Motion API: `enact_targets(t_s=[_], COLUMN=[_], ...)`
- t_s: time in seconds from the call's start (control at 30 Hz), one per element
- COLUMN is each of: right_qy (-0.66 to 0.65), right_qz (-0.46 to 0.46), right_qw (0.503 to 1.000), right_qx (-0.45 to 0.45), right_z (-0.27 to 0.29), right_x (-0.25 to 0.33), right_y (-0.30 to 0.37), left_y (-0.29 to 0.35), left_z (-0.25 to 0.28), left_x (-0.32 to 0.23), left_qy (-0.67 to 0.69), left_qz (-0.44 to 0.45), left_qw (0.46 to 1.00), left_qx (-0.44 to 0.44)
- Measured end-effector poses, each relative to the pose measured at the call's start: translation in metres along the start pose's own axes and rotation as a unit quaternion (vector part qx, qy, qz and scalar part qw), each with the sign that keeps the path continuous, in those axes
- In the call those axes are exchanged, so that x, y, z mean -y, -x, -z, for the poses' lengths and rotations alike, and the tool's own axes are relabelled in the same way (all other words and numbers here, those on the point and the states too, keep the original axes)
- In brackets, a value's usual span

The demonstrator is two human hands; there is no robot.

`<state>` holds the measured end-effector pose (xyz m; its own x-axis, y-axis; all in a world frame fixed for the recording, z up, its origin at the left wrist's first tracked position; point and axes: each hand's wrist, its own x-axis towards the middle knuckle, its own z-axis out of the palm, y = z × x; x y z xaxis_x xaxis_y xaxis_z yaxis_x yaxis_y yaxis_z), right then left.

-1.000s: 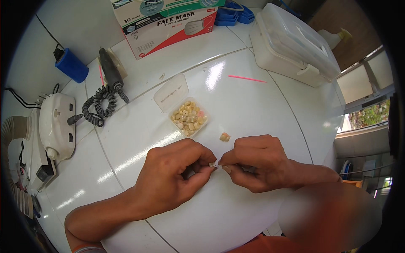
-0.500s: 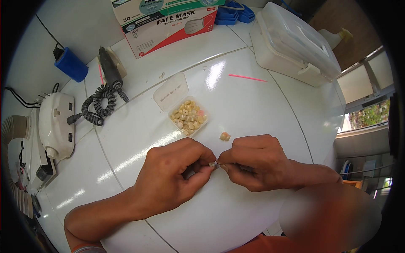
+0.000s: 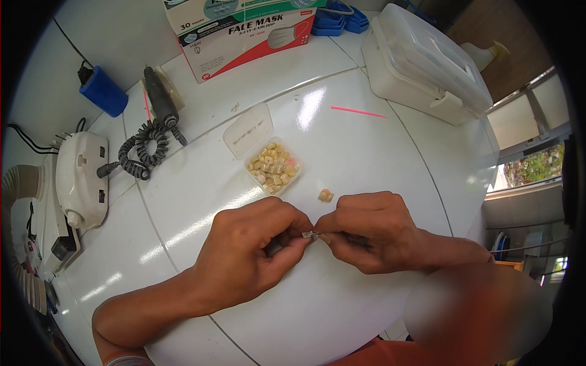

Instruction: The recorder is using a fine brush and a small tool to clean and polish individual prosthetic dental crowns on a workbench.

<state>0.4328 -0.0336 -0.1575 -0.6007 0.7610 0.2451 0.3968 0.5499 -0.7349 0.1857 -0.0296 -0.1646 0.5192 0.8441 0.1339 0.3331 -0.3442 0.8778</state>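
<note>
Over the white table, my left hand (image 3: 250, 247) pinches a small whitish, partly shiny piece (image 3: 306, 235) between thumb and forefinger. My right hand (image 3: 369, 235) meets it from the other side, its thumb and finger pressed together at the piece's right end. Whether the right fingers hold a separate thin tool or the piece itself is hidden. Just beyond the hands lies a loose tooth-coloured piece (image 3: 326, 195), with a pinkish tint. Farther left, a clear plastic box (image 3: 283, 191) holds many cream, tooth-like pieces and a pink one. Its hinged lid (image 3: 247, 131) lies open.
A pink stick (image 3: 358, 112) lies beyond the right hand. Far left are a white machine (image 3: 82, 180), a dark handpiece (image 3: 160, 97) with coiled cord and a blue cup (image 3: 104, 91). Behind stand a face mask box (image 3: 253, 52) and a white lidded case (image 3: 421, 76).
Both hands stay nearly in place, fingertips at the small piece. My right hand has shifted very slightly up and left; the other things have not moved.
</note>
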Motion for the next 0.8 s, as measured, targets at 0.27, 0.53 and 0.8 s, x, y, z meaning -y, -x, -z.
enact_targets(t_s=[0.27,0.53,0.8], right_qy=[0.005,0.012,0.035], right_qz=[0.009,0.004,0.017], right_qw=[1.0,1.0,0.999], right_qx=[-0.001,0.002,0.005], right_z=[0.0003,-0.0005,0.0015], right_x=[-0.0015,-0.0011,0.0005], right_y=[-0.0003,-0.0008,-0.0003], left_y=[-0.0005,-0.001,-0.0014], left_z=[0.0002,0.0008,0.0023], left_x=[0.0002,0.0,-0.0022], left_qy=[-0.002,-0.002,0.002], left_qz=[-0.001,0.0,0.002], left_qw=[1.0,1.0,1.0], left_qx=[0.001,0.006,0.009])
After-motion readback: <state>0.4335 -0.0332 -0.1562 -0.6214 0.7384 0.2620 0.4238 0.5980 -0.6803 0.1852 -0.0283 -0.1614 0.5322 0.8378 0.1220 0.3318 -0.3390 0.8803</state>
